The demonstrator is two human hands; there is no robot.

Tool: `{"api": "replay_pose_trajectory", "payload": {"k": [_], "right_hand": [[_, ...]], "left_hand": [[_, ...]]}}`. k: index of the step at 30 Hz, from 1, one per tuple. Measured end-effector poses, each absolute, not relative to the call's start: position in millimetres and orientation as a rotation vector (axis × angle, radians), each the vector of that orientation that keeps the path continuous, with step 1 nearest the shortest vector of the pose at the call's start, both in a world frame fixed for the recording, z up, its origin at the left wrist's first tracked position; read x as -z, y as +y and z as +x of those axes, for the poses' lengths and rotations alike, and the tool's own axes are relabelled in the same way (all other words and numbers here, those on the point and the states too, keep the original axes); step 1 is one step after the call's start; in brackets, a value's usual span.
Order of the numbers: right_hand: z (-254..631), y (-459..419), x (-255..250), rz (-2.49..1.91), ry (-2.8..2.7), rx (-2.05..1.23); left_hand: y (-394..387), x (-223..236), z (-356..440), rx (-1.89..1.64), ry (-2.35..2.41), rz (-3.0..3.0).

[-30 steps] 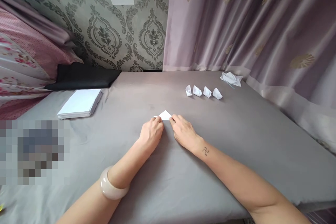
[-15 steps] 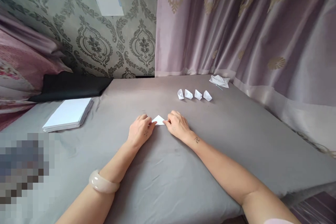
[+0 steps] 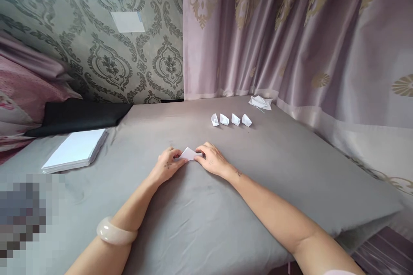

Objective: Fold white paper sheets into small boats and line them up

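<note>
A small piece of white paper (image 3: pixel 188 154), folded to a pointed triangle at the top, is between my two hands just above the grey cloth. My left hand (image 3: pixel 168 162) pinches its left edge between thumb and fingers. On the right edge, my right hand (image 3: pixel 211 159) grips the paper the same way, with thumb in front and fingers behind. A pale bangle (image 3: pixel 115 232) is on my left forearm. Beyond my hands stands a row of several small folded white paper shapes (image 3: pixel 225 120).
Grey cloth (image 3: pixel 206 210) covers the surface. A stack of white paper (image 3: pixel 75 148) lies at the left, with black fabric (image 3: pixel 80 114) behind it. More folded paper (image 3: pixel 260 102) lies at the back right beside the curtain (image 3: pixel 232 34). A blurred patch covers the lower left.
My hands have shifted from pressing on the folded paper to pinching it by both sides, and its right end now shows. The view has turned a little right and upward.
</note>
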State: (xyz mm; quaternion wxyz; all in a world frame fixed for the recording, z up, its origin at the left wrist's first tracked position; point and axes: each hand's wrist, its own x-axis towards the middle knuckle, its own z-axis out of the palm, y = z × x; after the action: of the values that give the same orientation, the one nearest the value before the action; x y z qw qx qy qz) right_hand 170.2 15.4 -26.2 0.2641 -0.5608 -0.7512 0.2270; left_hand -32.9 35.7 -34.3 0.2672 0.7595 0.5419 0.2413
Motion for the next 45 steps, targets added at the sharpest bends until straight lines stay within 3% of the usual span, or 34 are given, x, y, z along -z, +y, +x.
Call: {"api": "replay_pose_trajectory", "payload": {"k": [3,13,26,30,36,41,45], "right_hand": [[171.0,14.0,30.9,-1.444,-1.870,-0.685],[176.1,8.1,10.3,-1.192,-1.167,-1.454],[190.2,14.9,13.4,-1.208,-1.093,-1.725],[187.9,14.1,9.4,-1.213,-0.944,-1.800],[180.8,8.0,1.8,-1.254,-0.771,-1.754],[169.3,-2.2,-5.1,-1.241,-0.709,-1.746],[165.2,-11.0,-13.7,-1.209,-0.757,-1.790]], "left_hand": [[28.4,28.9,-29.9,-0.729,1.378,1.879],[11.9,8.8,-19.5,-0.791,1.219,1.539],[24.5,11.4,-31.2,-0.964,1.189,1.175],[22.2,11.5,-31.8,-1.012,1.273,1.395],[5.4,6.0,-21.2,-1.115,1.795,2.249],[-13.4,11.3,-1.4,-1.117,1.368,2.692],[-15.4,18.2,4.1,-1.137,1.167,2.472]]}}
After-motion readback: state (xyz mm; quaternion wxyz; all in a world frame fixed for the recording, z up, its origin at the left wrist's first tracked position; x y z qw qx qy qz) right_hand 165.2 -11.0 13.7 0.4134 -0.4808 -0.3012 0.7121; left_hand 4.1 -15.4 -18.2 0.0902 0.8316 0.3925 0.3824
